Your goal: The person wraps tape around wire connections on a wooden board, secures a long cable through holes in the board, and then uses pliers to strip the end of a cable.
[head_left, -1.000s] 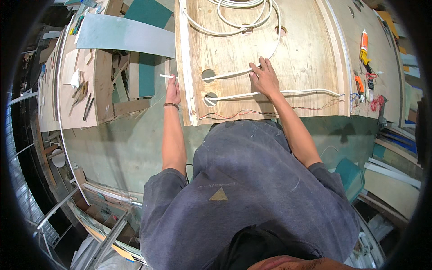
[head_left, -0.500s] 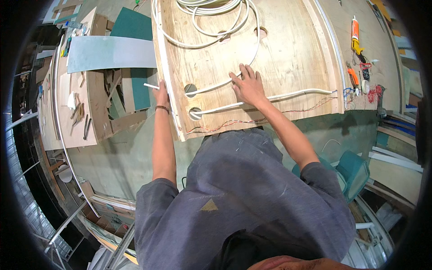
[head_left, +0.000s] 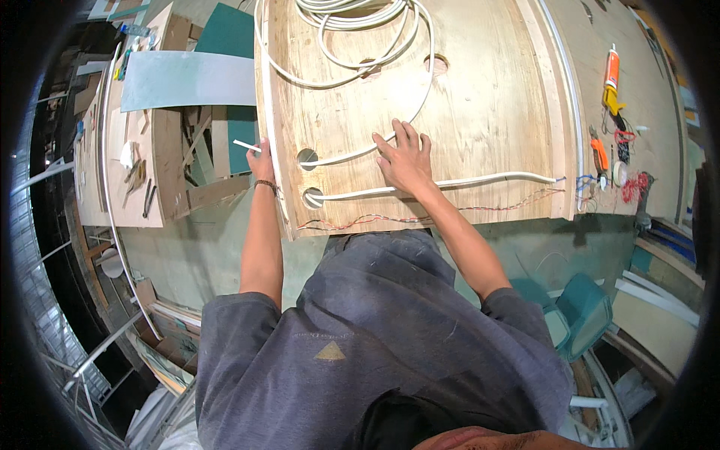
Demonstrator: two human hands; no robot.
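My left hand (head_left: 259, 161) is closed around a short white cable end (head_left: 246, 145), just outside the left edge of a wooden panel (head_left: 480, 112). My right hand (head_left: 407, 161) lies over a white cable (head_left: 341, 158) on the panel, fingers spread and fingertips touching it. This cable runs from a coil (head_left: 352, 11) at the top down to a round hole (head_left: 307, 156) near the left edge. A second white cable (head_left: 450, 182) comes out of a lower hole (head_left: 313, 197) and stretches right. Thin twisted red wires (head_left: 360, 219) lie along the near edge.
To the right lie an orange-and-yellow caulking gun (head_left: 612, 82), an orange-handled tool (head_left: 598, 154) and a tangle of red wire (head_left: 637, 186). On the left, a pale sheet (head_left: 187, 79) and pliers (head_left: 135, 178) rest on a wooden box. A green chair (head_left: 585, 315) stands behind on the right.
The whole view has shifted slightly. My right hand has drawn a little nearer to me along the cable, its fingers more bent. My left hand still grips the cable end.
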